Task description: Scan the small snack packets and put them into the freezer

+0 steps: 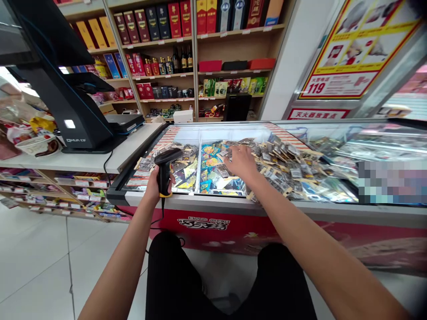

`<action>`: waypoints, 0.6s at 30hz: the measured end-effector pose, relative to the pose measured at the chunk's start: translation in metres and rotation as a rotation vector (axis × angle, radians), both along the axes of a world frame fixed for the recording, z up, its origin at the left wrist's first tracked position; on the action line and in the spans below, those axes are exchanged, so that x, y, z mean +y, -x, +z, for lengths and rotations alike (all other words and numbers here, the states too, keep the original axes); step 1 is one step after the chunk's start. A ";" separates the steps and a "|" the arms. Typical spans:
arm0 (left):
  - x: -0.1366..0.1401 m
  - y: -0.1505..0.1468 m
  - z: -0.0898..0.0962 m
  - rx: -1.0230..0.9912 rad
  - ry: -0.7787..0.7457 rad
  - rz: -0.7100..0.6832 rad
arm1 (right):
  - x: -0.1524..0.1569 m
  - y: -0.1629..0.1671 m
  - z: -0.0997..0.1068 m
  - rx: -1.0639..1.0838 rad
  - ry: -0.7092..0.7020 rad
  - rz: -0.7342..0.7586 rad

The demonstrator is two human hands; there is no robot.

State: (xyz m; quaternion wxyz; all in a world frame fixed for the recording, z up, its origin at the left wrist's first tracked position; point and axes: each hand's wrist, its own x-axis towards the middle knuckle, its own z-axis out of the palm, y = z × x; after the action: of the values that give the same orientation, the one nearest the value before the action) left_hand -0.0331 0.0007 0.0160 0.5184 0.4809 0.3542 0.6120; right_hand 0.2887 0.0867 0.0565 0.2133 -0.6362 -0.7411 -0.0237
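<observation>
My left hand [155, 184] is wrapped around the grip of a black and yellow barcode scanner [164, 175], held upright over the near edge of a chest freezer [253, 205]. The scanner's head points toward the right. My right hand [243, 163] is over the freezer's glass top, thumb and fingers closed at a small flat packet [223, 154] with a white label. Many similar dark packets [280, 155] with pale cardboard tops lie in a loose heap beside and beyond that hand. Blue and yellow packages [209, 162] show through the glass below.
On the left, a counter [96, 162] carries a black checkout terminal [78, 111] and a white bowl [38, 146]. Shelves [160, 42] of boxes and bottles stand behind the freezer. The scanner's cable [163, 209] hangs down its front, near my knees.
</observation>
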 end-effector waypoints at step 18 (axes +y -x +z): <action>0.002 -0.024 -0.005 0.060 0.089 -0.118 | 0.046 -0.064 -0.005 -0.090 0.043 -0.146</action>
State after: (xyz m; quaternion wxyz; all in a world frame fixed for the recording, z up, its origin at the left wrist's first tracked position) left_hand -0.0094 0.0023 0.0108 0.5636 0.4954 0.3674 0.5495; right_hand 0.3522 0.1323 0.0520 0.1637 -0.6911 -0.7020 -0.0520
